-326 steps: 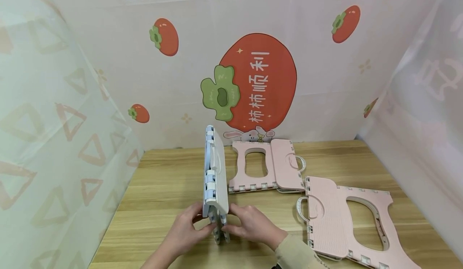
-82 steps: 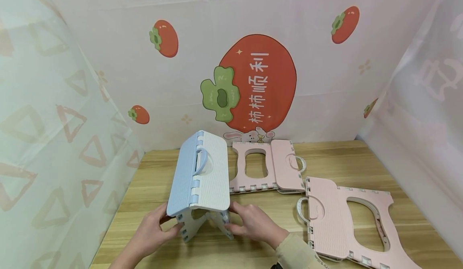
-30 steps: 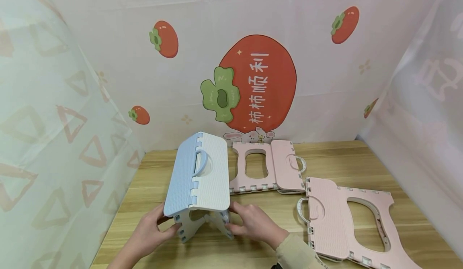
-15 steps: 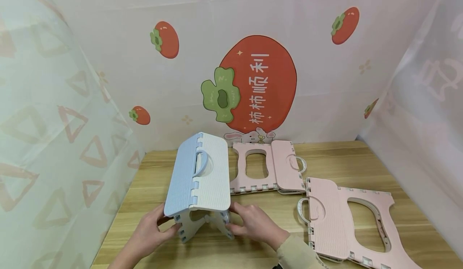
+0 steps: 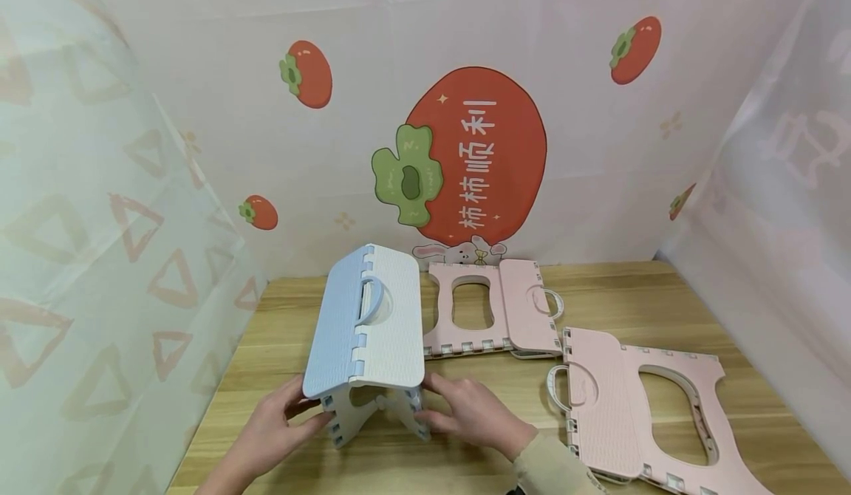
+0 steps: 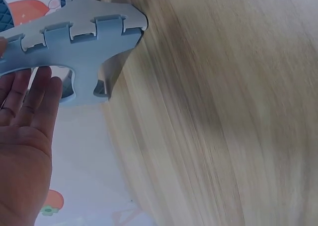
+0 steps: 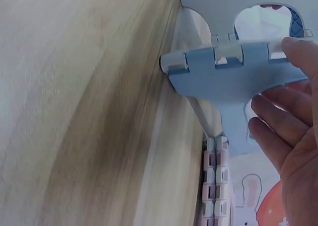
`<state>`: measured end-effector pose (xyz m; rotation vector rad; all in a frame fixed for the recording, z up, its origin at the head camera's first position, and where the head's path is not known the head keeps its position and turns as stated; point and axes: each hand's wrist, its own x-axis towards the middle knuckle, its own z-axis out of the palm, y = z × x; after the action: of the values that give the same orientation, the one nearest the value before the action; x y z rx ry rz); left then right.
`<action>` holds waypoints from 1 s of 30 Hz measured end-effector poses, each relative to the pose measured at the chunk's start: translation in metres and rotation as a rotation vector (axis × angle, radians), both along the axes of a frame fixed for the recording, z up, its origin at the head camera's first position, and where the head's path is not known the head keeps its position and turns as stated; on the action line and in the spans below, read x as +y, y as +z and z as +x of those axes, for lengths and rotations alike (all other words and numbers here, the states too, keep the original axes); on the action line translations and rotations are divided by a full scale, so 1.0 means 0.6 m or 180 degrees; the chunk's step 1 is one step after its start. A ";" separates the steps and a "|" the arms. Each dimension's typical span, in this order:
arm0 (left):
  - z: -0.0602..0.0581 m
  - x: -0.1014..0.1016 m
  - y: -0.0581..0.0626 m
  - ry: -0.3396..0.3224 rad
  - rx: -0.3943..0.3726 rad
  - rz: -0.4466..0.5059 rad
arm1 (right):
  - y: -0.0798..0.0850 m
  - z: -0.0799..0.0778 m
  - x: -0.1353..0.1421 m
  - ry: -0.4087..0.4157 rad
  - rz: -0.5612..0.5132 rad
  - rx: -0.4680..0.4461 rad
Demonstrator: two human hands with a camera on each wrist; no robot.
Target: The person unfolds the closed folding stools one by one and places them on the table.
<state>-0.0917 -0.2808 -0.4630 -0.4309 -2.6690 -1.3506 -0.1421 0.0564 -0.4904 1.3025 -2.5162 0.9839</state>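
Observation:
A folding stool (image 5: 392, 332), its top half light blue and half white, stands partly unfolded on the table, the top peaked like a roof over two spread legs. A small blue handle (image 5: 374, 301) lies along the top's centre fold. My left hand (image 5: 269, 428) grips the left leg, thumb on its near hinged edge; in the left wrist view the fingers (image 6: 37, 97) reach behind the blue leg panel (image 6: 64, 47). On the other side my right hand (image 5: 475, 414) holds the right leg (image 7: 223, 74), thumb in front and fingers curled behind it.
Two pink folding stools lie folded flat on the wooden table (image 5: 279, 347): one pink stool (image 5: 532, 303) at the back, another pink stool (image 5: 605, 406) at the front right. A printed cloth (image 5: 332, 148) hangs behind, with cloth sides left and right.
Earliest, the blue and white stool was folded nearly flat upright between my hands. Its legs and top have since spread, my left hand moving left. Over the last second it is nearly still.

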 end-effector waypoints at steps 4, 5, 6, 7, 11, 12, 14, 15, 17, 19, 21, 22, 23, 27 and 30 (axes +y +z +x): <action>0.004 -0.006 0.002 -0.0052 0.0018 -0.0012 | 0.002 -0.003 0.009 -0.0028 0.0076 0.0023; 0.006 -0.008 0.004 -0.0045 0.0023 -0.0026 | 0.003 -0.004 0.012 -0.0046 0.0099 0.0027; 0.007 -0.011 0.005 -0.0043 0.0031 -0.0043 | 0.005 -0.005 0.015 -0.0070 0.0128 0.0029; 0.008 -0.014 0.007 -0.0029 0.0033 -0.0063 | 0.006 -0.006 0.017 -0.0102 0.0147 0.0042; 0.008 -0.026 0.017 0.0074 0.0043 -0.0157 | 0.013 -0.011 0.027 -0.0222 0.0204 0.0046; 0.007 -0.029 0.021 0.0089 0.0066 -0.0186 | 0.016 -0.013 0.029 -0.0241 0.0208 0.0035; 0.006 -0.035 0.030 0.0114 0.0095 -0.0227 | 0.022 -0.016 0.034 -0.0270 0.0220 -0.0031; 0.005 -0.037 0.035 0.0102 0.0129 -0.0224 | 0.025 -0.017 0.036 -0.0290 0.0232 -0.0104; 0.001 -0.042 0.045 0.0046 0.0244 -0.0209 | 0.031 -0.020 0.040 -0.0297 0.0224 -0.0177; -0.005 -0.046 0.055 -0.0031 0.0361 -0.0158 | 0.036 -0.022 0.042 -0.0310 0.0208 -0.0212; -0.011 -0.048 0.064 -0.0104 0.0509 -0.0141 | 0.043 -0.025 0.045 -0.0325 0.0170 -0.0226; -0.015 -0.049 0.069 -0.0129 0.0561 -0.0137 | 0.045 -0.027 0.046 -0.0318 0.0137 -0.0213; -0.018 -0.049 0.074 -0.0156 0.0597 -0.0132 | 0.049 -0.029 0.047 -0.0317 0.0111 -0.0188; -0.027 -0.047 0.093 -0.0168 0.0594 -0.0181 | 0.061 -0.038 0.051 -0.0300 0.0007 -0.0040; -0.032 -0.044 0.107 -0.0110 0.0530 -0.0310 | 0.073 -0.044 0.053 -0.0305 -0.0021 0.0079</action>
<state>-0.1108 -0.3073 -0.3989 -0.5758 -2.6083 -1.1418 -0.1683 0.0884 -0.4468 1.1726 -2.5284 0.9493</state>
